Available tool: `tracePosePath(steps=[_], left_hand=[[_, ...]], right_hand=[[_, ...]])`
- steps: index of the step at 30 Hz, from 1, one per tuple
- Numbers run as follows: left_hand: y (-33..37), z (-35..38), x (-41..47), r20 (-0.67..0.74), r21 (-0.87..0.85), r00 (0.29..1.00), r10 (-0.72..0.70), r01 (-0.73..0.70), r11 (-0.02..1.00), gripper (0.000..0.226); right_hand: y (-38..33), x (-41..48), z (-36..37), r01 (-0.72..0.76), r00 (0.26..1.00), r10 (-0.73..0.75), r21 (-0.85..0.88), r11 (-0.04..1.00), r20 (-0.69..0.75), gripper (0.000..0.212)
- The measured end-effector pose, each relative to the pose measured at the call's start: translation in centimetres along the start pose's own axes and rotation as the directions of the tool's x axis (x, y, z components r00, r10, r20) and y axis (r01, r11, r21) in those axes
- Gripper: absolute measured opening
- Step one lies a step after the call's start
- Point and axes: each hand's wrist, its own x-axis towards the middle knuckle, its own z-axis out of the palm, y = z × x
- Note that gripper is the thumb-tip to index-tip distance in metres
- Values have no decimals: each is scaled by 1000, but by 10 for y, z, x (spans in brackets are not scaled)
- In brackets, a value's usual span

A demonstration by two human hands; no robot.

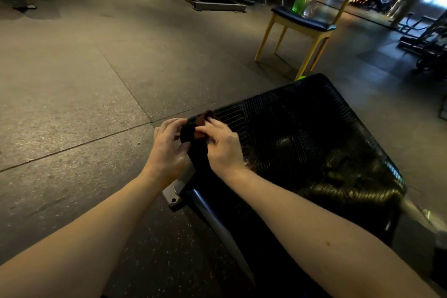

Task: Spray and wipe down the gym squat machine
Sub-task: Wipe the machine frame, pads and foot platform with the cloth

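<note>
both hands (169, 143) pinch dark cloth (191, 135) above footplate (314, 133).

Two hands, left hand (167, 150) and right hand (223, 147), one dark cloth (193, 144), one ribbed footplate (314, 140); beyond the footplate, one chair (312, 24) and two spray bottles: green bottle (299, 3), clear bottle (310, 9).

The squat machine's platform (314, 143) was glossy black, ribbed with fine parallel lines. At its far left corner the cloth (193, 139) was black with a rust-brown patch. The floor (96, 80) was grey, flecked with pale specks. The chair (264, 38) had yellow legs and a dark navy seat, which carried a bright green bottle (299, 3) and a clear bottle (310, 9).
</note>
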Motion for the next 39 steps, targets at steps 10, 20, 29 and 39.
tracePosePath(steps=[10,20,29,39], left_hand=[[36,-15,-11,115,-76,970,-215,225,971,62],[213,-166,17,502,288,669,-548,468,835,62],[334,-324,109,634,428,473,-612,444,787,26],[205,-449,287,738,311,226,-636,722,618,51]], right_hand=[[-13,-7,9,-147,988,136,162,976,77,31],[-176,3,-130,-547,719,459,16,837,522,37],[-343,128,-256,-605,526,418,-20,796,741,38],[-401,321,-151,-986,121,772,162,24,624,28]])
